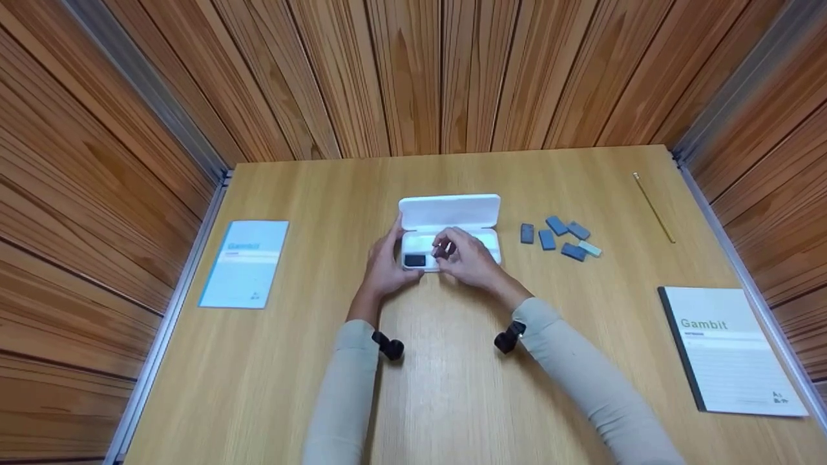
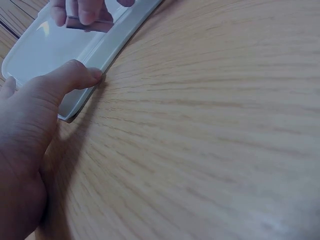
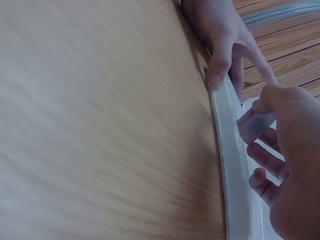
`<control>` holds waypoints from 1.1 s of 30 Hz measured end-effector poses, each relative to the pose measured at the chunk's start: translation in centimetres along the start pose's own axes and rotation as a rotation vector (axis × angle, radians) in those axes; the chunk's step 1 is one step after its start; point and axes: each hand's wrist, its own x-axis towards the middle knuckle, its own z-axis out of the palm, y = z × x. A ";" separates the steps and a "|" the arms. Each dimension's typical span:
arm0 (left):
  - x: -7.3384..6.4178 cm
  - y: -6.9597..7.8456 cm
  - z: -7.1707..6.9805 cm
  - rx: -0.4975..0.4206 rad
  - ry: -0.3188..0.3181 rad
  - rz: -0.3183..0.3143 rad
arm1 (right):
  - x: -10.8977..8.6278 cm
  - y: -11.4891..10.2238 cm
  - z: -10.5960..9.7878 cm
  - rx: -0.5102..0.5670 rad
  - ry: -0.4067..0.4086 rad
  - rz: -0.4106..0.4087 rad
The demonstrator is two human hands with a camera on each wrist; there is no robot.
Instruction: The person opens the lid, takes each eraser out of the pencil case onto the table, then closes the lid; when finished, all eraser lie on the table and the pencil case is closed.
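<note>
A white hinged pencil case [image 1: 450,213] lies on the table with its lid raised. My left hand [image 1: 386,266] grips its left end, the thumb on the front rim and the fingers along the side. Over the case's open tray, my right hand [image 1: 473,261] pinches a small grey block [image 3: 256,125] between thumb and fingers; the left wrist view shows this block edge-on, above the tray. Inside the tray, at the front left corner, sits a black block [image 1: 415,260]. The right hand hides part of the tray.
Right of the case lie several dark blue-grey blocks [image 1: 547,240] and a pale green one [image 1: 590,248]. A pencil [image 1: 654,208] is at the far right. Gambit notebooks lie on both sides, a blue-edged one [image 1: 244,265] left and a black-spined one [image 1: 730,349] right. Wooden walls [image 1: 413,77] enclose the table.
</note>
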 end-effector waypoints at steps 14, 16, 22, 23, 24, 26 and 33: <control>0.0 -0.1 0.0 0.004 -0.002 0.003 | -0.3 -0.2 -1.2 0.005 0.120 -0.032; 0.0 -0.1 0.0 0.003 -0.001 0.002 | -0.4 -0.1 -1.4 0.012 0.128 -0.034; 0.0 0.0 0.0 -0.001 -0.001 -0.004 | -0.7 0.2 -2.2 0.055 0.149 -0.030; 0.0 0.0 0.0 -0.004 -0.002 -0.007 | -0.8 0.2 -2.4 0.062 0.151 -0.026; 0.0 0.1 0.0 -0.004 -0.002 -0.010 | -0.9 0.3 -2.5 0.068 0.152 -0.021; 0.0 0.1 0.0 -0.007 -0.002 -0.018 | -1.1 0.5 -2.9 0.080 0.153 -0.009; -0.1 0.1 0.1 -0.011 0.000 -0.012 | -1.8 1.4 -4.3 0.081 0.189 0.006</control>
